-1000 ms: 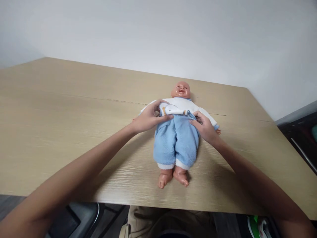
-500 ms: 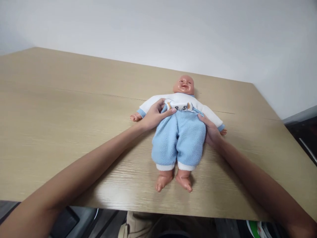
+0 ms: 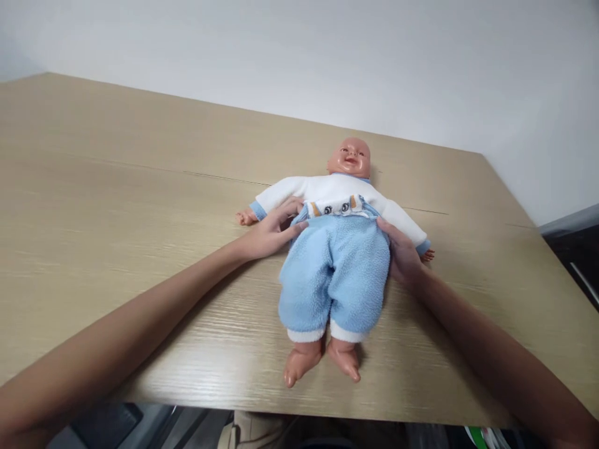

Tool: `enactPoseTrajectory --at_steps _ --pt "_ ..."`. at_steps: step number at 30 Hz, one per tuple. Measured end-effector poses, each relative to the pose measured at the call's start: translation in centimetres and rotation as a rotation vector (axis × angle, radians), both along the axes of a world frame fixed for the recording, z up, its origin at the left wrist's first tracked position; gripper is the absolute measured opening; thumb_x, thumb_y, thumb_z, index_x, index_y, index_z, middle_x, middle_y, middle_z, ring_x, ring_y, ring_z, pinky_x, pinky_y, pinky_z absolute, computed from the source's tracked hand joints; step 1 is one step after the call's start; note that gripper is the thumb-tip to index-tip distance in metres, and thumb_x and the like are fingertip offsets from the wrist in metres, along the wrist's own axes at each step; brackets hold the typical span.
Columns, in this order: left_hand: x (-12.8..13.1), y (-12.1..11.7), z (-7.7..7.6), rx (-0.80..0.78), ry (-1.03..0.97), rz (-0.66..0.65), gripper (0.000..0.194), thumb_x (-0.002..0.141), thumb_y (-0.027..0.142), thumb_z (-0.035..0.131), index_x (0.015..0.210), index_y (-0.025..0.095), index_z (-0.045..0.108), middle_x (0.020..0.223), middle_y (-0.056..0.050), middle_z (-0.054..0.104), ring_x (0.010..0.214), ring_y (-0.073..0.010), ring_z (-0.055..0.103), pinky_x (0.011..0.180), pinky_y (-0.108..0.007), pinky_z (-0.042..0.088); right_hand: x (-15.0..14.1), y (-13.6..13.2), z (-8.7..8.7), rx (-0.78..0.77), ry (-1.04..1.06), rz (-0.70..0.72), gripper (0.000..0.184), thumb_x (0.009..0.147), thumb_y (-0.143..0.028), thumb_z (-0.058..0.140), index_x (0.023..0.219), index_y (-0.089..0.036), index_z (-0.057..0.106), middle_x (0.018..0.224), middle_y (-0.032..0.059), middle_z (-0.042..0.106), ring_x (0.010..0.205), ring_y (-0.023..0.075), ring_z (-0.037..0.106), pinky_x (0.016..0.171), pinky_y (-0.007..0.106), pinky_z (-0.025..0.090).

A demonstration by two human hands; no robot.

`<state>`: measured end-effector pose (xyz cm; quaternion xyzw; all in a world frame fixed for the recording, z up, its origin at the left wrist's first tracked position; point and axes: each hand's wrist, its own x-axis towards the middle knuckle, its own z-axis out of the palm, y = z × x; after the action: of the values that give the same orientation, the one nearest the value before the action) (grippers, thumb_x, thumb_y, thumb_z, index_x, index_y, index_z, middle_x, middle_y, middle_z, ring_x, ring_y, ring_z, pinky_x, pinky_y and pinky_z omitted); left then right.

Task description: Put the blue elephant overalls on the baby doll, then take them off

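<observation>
A baby doll (image 3: pixel 350 159) lies on its back, head away from me and bare feet toward me. It wears a white top (image 3: pixel 322 185) with blue cuffs and fuzzy light blue trousers (image 3: pixel 337 268) with white ankle bands. My left hand (image 3: pixel 276 231) pinches the trousers' waist on the left side, thumb over the front and fingers behind the edge. On the opposite side my right hand (image 3: pixel 405 252) grips the waist, its thumb near the top edge and the other fingers largely hidden. Between the hands, a white printed patch (image 3: pixel 334 207) with eye-like marks shows at the waist.
The doll rests on a light wooden table (image 3: pixel 140 206) with a seam running across it. A pale wall (image 3: pixel 299 56) stands behind the far edge. A dark object (image 3: pixel 575 249) is beyond the table's right side, and the near edge is close to my body.
My left hand has slid left and toward me, its thumb now at the side of the waist. The doll's legs appear slightly nearer. My right hand keeps its hold.
</observation>
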<state>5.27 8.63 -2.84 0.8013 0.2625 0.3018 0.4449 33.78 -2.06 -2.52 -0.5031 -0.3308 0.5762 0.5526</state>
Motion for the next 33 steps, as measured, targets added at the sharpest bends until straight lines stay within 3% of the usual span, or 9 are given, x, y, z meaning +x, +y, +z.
enactPoseTrajectory --at_steps 4,7,11,16,18,21,26,30,33 --pt "0.4 -0.2 -0.4 -0.150 -0.107 0.052 0.058 0.106 0.081 0.064 0.106 0.024 0.054 0.092 0.000 0.055 0.080 -0.0189 0.049 0.077 -0.031 0.048 0.7 0.2 -0.3 0.012 -0.051 0.062 0.047 0.085 -0.065 0.082 0.115 -0.030 0.075 0.114 0.0050 0.084 0.118 0.0364 0.078 0.102 0.051 0.065" --pt "0.2 0.0 -0.3 -0.209 -0.119 0.063 0.060 0.103 0.082 0.069 0.105 0.025 0.052 0.086 0.002 0.051 0.072 -0.0166 0.043 0.067 -0.029 0.042 1.9 0.2 -0.7 0.086 -0.175 0.120 0.045 0.089 -0.066 0.082 0.113 -0.029 0.076 0.113 0.0038 0.083 0.112 0.0334 0.077 0.101 0.048 0.063" --pt "-0.6 0.4 0.5 -0.174 -0.036 -0.040 0.053 0.102 0.071 0.077 0.102 0.021 0.061 0.092 -0.001 0.056 0.082 -0.0176 0.052 0.075 -0.029 0.046 2.9 0.0 -1.1 0.110 -0.275 0.129 0.041 0.091 -0.066 0.084 0.107 -0.029 0.079 0.104 0.0014 0.080 0.102 0.0293 0.074 0.099 0.043 0.060" --pt "-2.1 1.0 1.5 -0.213 0.057 -0.195 0.039 0.098 0.056 0.081 0.105 0.019 0.070 0.104 -0.007 0.069 0.103 -0.0262 0.066 0.094 -0.036 0.057 2.4 -0.2 -0.4 0.062 -0.151 0.139 0.033 0.085 -0.056 0.077 0.104 -0.029 0.075 0.102 0.0037 0.080 0.109 0.0340 0.073 0.099 0.048 0.060" --pt "-2.9 1.6 1.9 -0.210 0.120 -0.250 0.036 0.095 0.050 0.084 0.113 0.021 0.075 0.116 -0.010 0.074 0.118 -0.0320 0.069 0.106 -0.042 0.058 3.1 -0.1 0.1 0.089 -0.181 0.203 0.025 0.080 -0.046 0.073 0.098 -0.029 0.074 0.097 0.0037 0.078 0.105 0.0342 0.071 0.097 0.049 0.060" --pt "-3.9 2.4 2.3 -0.103 0.230 -0.311 0.037 0.088 0.042 0.089 0.119 0.024 0.080 0.128 -0.012 0.076 0.127 -0.0346 0.070 0.117 -0.047 0.055 5.5 -0.1 0.9 0.147 -0.406 0.369 0.018 0.077 -0.036 0.074 0.093 -0.029 0.076 0.094 0.0019 0.075 0.100 0.0321 0.067 0.097 0.049 0.059" --pt "-3.7 2.5 2.4 -0.053 0.252 -0.341 0.042 0.084 0.042 0.096 0.121 0.025 0.082 0.135 -0.012 0.076 0.134 -0.0359 0.068 0.128 -0.052 0.046 7.7 -0.4 1.9 0.161 -0.509 0.603 0.034 0.086 -0.042 0.089 0.116 -0.030 0.080 0.113 0.0049 0.080 0.114 0.0344 0.072 0.110 0.053 0.058" --pt "-2.7 1.4 1.9 -0.168 0.110 -0.299 0.030 0.085 0.042 0.091 0.107 0.024 0.083 0.116 -0.010 0.079 0.124 -0.0348 0.070 0.123 -0.053 0.048 5.8 -0.7 1.2 0.192 -0.461 0.444 0.034 0.082 -0.052 0.093 0.101 -0.030 0.077 0.106 0.0066 0.081 0.118 0.0371 0.072 0.117 0.053 0.053" --pt "-1.9 0.5 0.9 -0.340 -0.012 -0.156 0.019 0.078 0.036 0.083 0.089 0.022 0.076 0.090 -0.005 0.072 0.096 -0.0282 0.067 0.097 -0.043 0.055 4.0 -1.1 0.1 0.078 -0.289 0.248 0.032 0.081 -0.059 0.083 0.087 -0.032 0.067 0.087 0.0038 0.074 0.106 0.0355 0.072 0.103 0.051 0.058"
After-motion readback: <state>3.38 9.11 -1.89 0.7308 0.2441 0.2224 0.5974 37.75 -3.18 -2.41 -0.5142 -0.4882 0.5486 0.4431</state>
